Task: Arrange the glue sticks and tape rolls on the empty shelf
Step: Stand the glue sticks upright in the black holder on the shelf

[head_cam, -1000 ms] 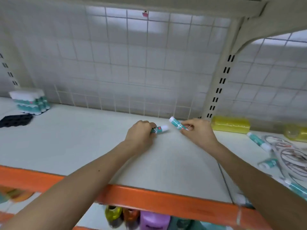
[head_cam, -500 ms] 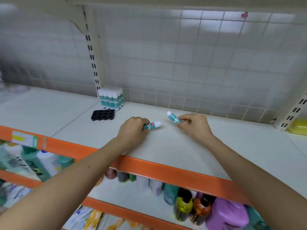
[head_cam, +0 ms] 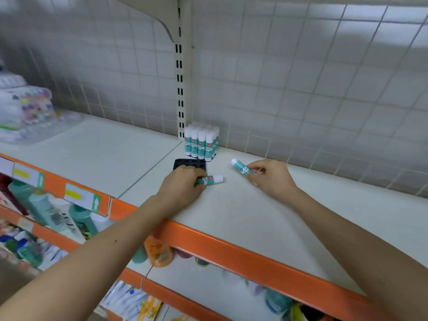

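Two hands busy: left hand curls round first glue stick, hiding half; right hand pinches second glue stick. Black tray half hidden, nearer than before.

Hands: two, a left hand and a right hand.
Loose glue sticks: two, one gripped in the left hand and a second glue stick pinched in the right.
Standing glue sticks: four in the front row, with more rows behind; the total cannot be told.
Black tray: one.
Slotted upright: one.
Yellow price labels: two on the orange rail.
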`<state>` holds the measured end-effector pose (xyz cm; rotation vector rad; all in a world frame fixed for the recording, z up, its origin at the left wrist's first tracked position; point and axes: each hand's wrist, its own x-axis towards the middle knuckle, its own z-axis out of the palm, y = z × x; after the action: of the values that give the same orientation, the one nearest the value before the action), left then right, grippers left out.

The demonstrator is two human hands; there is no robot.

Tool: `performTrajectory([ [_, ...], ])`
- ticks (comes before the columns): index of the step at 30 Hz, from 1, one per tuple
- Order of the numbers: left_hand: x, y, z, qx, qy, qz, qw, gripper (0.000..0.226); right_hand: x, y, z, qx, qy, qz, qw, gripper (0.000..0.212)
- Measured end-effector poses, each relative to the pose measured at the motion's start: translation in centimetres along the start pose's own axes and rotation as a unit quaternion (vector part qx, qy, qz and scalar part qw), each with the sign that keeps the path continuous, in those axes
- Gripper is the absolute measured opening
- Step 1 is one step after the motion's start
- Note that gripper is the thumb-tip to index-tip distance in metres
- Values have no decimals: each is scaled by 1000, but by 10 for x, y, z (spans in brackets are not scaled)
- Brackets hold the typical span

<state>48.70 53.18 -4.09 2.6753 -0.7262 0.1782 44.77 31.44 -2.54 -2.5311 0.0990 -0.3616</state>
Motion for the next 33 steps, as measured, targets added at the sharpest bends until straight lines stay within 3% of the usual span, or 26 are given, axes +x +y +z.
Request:
performTrajectory([
  [8, 17, -30, -16, 11, -34, 62, 997, 26, 22, -35, 20, -1, 13, 16, 1000, 20],
  [12, 31, -47, -29, -53, 19, 75, 996, 28, 25, -59, 32, 0, 26, 29, 999, 19],
  [16, 44, -64, -40, -85, 53, 134, 986, 45, 27, -85, 43, 39, 33, 32, 998, 21],
  [22, 53, -84, -42, -93, 57, 199, 974, 36, 20, -110, 57, 76, 75, 28, 994, 25],
  [25, 55, -88, -38, -161, 64, 190, 966, 34, 16, -110, 59, 136, 115, 73, 981, 22],
  [28, 56, -87, -36, -240, 65, 156, 956, 32, 15, -105, 58, 269, 120, 147, 944, 20],
  [33, 57, -84, -33, -274, 48, 126, 952, 31, 17, -100, 56, 315, 99, 181, 926, 20],
])
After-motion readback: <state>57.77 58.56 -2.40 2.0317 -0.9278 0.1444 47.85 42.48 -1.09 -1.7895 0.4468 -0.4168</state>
